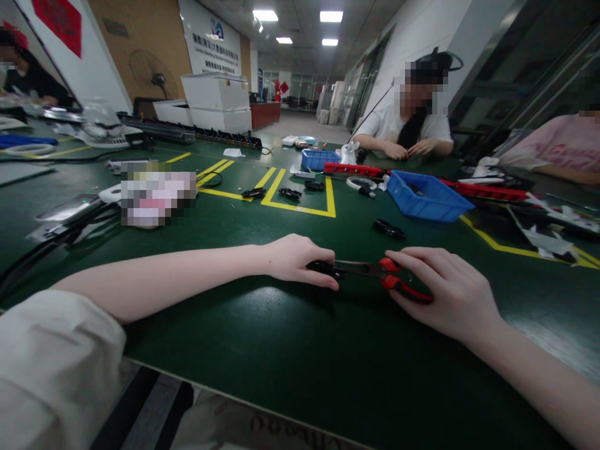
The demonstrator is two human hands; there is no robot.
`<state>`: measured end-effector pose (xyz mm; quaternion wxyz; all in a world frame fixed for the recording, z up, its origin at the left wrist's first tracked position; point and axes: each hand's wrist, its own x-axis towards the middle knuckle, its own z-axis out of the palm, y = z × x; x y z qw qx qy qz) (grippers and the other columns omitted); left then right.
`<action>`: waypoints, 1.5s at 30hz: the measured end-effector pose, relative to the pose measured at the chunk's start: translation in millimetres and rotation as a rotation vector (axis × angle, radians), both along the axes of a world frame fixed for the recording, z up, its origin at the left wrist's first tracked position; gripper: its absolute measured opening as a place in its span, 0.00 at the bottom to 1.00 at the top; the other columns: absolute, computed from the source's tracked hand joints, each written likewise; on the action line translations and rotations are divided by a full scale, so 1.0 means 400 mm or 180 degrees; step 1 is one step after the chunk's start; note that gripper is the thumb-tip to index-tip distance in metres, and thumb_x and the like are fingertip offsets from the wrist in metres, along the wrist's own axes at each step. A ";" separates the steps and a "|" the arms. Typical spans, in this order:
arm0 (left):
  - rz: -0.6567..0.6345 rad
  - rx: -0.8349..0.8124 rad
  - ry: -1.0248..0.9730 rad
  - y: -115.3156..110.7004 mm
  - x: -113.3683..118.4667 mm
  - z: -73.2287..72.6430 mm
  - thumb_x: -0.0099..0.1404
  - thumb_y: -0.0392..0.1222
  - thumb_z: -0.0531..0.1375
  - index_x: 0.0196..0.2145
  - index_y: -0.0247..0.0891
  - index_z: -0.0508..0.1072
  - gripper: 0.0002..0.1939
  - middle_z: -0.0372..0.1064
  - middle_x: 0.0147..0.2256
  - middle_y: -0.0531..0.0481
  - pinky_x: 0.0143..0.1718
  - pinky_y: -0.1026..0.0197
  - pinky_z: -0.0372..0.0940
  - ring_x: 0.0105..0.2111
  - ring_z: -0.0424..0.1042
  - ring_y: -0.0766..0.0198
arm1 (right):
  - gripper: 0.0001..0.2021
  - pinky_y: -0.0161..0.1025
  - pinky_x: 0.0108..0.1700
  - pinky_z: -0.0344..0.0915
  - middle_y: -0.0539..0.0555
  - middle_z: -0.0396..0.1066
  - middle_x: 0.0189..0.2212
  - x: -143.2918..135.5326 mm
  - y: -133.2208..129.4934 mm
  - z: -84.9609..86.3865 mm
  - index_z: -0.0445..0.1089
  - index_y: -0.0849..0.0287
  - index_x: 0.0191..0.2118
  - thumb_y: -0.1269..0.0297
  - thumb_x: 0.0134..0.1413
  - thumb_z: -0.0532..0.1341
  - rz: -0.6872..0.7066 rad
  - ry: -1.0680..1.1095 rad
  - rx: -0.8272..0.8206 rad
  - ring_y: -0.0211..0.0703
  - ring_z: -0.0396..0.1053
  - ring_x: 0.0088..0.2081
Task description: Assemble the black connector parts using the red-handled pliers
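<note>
Just above the green table [300, 350], my left hand [300, 259] pinches a small black part [325, 269] between thumb and fingers. My right hand [445, 290] is wrapped round the red handles of a pair of pliers [375, 270]. The pliers point left, and their jaws reach the right end of the black part; whether they grip it I cannot tell. Beyond my hands another black part [389, 229] lies on the table, with several similar black parts [290, 194] farther off near yellow tape lines.
A blue bin [429, 197] stands at the right, a smaller blue bin [320, 159] farther back. Red strips [356, 170] run behind them. At the left lie a pinkish object [159, 199] and dark cables [51, 240]. People sit across the table.
</note>
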<state>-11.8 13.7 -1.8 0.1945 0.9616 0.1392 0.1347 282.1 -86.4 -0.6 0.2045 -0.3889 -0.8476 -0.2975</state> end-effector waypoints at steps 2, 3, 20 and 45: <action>-0.0001 0.0001 0.0013 0.000 0.000 0.000 0.68 0.62 0.59 0.38 0.37 0.72 0.22 0.66 0.24 0.56 0.25 0.65 0.52 0.23 0.65 0.67 | 0.24 0.48 0.39 0.69 0.60 0.74 0.46 0.002 0.002 0.000 0.66 0.56 0.58 0.64 0.56 0.64 0.0040 -0.0068 0.0018 0.55 0.73 0.43; 0.0002 -0.0003 0.0018 0.000 0.000 0.000 0.68 0.62 0.59 0.38 0.37 0.72 0.22 0.66 0.24 0.56 0.24 0.65 0.52 0.23 0.65 0.67 | 0.23 0.48 0.39 0.69 0.61 0.74 0.45 0.003 0.003 -0.001 0.66 0.57 0.58 0.64 0.56 0.64 0.0071 -0.0112 0.0029 0.55 0.73 0.43; 0.0044 0.0036 -0.0018 -0.003 0.003 -0.003 0.64 0.60 0.64 0.43 0.38 0.72 0.22 0.73 0.32 0.52 0.28 0.66 0.56 0.30 0.71 0.65 | 0.20 0.52 0.45 0.68 0.57 0.77 0.41 0.001 0.009 0.002 0.69 0.55 0.55 0.64 0.55 0.64 0.0353 -0.0234 0.0071 0.52 0.75 0.38; 0.0016 -0.0161 -0.0383 -0.006 -0.001 -0.007 0.64 0.54 0.67 0.52 0.41 0.66 0.25 0.75 0.45 0.47 0.39 0.63 0.66 0.41 0.76 0.60 | 0.22 0.54 0.47 0.71 0.65 0.72 0.50 0.017 0.021 -0.001 0.64 0.60 0.58 0.67 0.57 0.61 -0.0016 0.0070 -0.0063 0.61 0.72 0.49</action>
